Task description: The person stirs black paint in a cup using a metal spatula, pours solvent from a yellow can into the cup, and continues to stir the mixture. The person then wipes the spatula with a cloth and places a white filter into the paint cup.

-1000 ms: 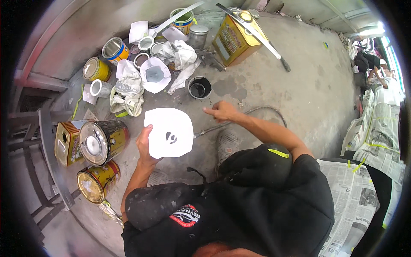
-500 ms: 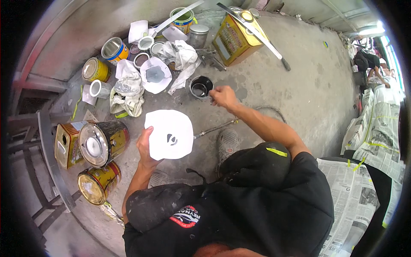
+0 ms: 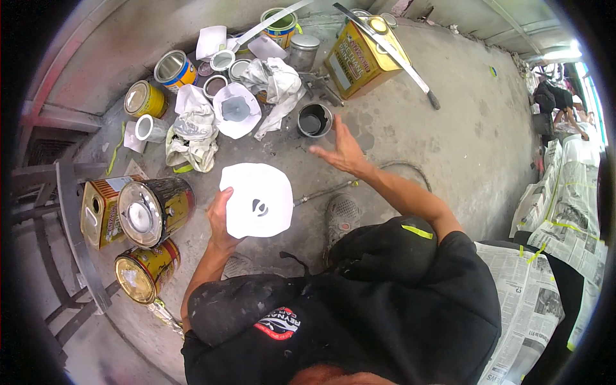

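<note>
My left hand [image 3: 221, 221] grips a roughly square sheet of white paper [image 3: 247, 215] by its left edge, thumb on top and fingers underneath. Dark marks or openings show in the sheet's middle; what lies beneath it is hidden. On the concrete floor ahead stands a small cup [image 3: 314, 120] with black liquid inside. My right hand [image 3: 348, 153] is open beside the cup's right side, thumb and fingers spread. Its fingertips are close to the cup, and I cannot tell whether they touch it.
Paint cans [image 3: 175, 70], crumpled rags [image 3: 192, 131] and a paper with grey paint [image 3: 237, 110] crowd the far left. A yellow tin [image 3: 369, 58] carries a metal stick. A hose [image 3: 324, 190] crosses the floor. Newspaper-covered panels [image 3: 523, 301] lie right; another person [image 3: 564, 102] bends far right.
My right hand has gone from closed fingers at the cup's edge to spread fingers beside it. The cup sits slightly farther right and up in view. My left hand keeps its hold on the paper.
</note>
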`<state>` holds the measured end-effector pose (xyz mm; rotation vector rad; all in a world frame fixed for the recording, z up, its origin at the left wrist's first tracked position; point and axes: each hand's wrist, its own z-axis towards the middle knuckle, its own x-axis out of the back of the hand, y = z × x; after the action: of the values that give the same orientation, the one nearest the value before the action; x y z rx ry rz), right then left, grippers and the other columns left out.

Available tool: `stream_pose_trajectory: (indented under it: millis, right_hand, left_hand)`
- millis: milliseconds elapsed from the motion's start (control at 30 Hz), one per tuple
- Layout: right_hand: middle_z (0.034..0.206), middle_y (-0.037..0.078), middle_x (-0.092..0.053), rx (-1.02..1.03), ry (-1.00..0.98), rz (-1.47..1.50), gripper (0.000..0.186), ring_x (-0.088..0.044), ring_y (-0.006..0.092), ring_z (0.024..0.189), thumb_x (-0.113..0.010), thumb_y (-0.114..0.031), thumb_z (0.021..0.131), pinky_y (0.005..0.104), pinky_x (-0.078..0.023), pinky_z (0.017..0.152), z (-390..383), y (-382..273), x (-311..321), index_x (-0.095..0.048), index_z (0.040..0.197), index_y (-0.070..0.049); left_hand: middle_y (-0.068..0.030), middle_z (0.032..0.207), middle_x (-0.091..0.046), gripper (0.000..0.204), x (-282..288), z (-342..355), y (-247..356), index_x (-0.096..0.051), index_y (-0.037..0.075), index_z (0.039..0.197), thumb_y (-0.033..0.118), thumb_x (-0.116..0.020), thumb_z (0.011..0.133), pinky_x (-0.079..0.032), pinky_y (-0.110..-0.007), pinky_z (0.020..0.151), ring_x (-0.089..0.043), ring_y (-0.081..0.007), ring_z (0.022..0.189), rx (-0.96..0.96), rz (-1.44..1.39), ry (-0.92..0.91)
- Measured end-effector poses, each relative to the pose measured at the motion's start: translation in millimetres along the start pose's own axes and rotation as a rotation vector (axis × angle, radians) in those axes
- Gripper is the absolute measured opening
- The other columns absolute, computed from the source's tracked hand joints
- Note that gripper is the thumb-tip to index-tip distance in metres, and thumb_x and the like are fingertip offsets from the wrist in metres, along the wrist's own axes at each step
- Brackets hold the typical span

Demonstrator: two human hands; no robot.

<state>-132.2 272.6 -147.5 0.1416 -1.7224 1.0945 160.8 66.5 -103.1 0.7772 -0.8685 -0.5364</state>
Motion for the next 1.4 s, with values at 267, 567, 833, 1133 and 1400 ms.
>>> stream_pose_trajectory:
  millis: [267,567,833,1133,1400]
  right_hand:
    - [0.143,0.035,-0.043,-0.050,0.072,0.109,0.129,-0.046,0.0428,0.135,-0.088,-0.057,0.067,0.0446,-0.039,0.112,32.4,-15.7,-14.9,-0.018,0.148,0.014]
    - [0.128,0.026,-0.060,-0.117,0.222,0.278,0.106,-0.060,0.0391,0.120,-0.092,-0.048,0.065,0.0451,-0.048,0.101,51.7,-23.3,-22.8,-0.037,0.138,0.005]
    - [0.133,0.021,-0.057,0.092,0.125,0.475,0.104,-0.061,0.0262,0.117,-0.097,-0.025,0.064,0.0368,-0.050,0.101,48.1,-88.5,48.2,-0.037,0.144,0.002]
    - [0.135,0.024,-0.053,0.489,-0.037,0.993,0.126,-0.057,0.0331,0.122,-0.096,-0.018,0.061,0.0458,-0.046,0.105,34.5,-170.2,137.5,-0.014,0.157,-0.009]
    - [0.126,0.026,-0.059,0.467,-0.144,1.028,0.132,-0.061,0.0366,0.117,-0.091,-0.042,0.060,0.0447,-0.049,0.102,31.9,-186.1,149.2,-0.013,0.156,0.003]
  left_hand:
    - [-0.0211,0.107,-0.070,0.080,-0.3,-4.9,-7.4,-0.039,-0.002,0.135,0.023,-0.088,0.075,-0.058,-0.038,0.080,-0.073,-0.0282,0.093,-0.107,0.032,0.054]
    - [-0.0210,0.109,-0.069,0.081,-3.0,-3.9,-3.2,-0.038,-0.002,0.137,0.022,-0.087,0.076,-0.058,-0.039,0.083,-0.072,-0.0286,0.098,-0.069,-0.045,0.055]
    - [-0.0221,0.108,-0.069,0.087,-3.7,-14.1,-13.0,-0.038,-0.003,0.137,0.019,-0.091,0.071,-0.059,-0.039,0.084,-0.072,-0.0295,0.097,0.174,-0.147,0.053]
    - [-0.0198,0.101,-0.068,0.089,1.5,10.6,7.9,-0.043,0.000,0.132,0.028,-0.094,0.065,-0.058,-0.042,0.072,-0.072,-0.0348,0.084,-0.114,0.030,0.205]
    - [-0.0191,0.103,-0.068,0.091,7.5,10.1,8.2,-0.043,0.002,0.134,0.027,-0.094,0.064,-0.058,-0.042,0.075,-0.072,-0.0348,0.090,-0.129,-0.003,0.245]
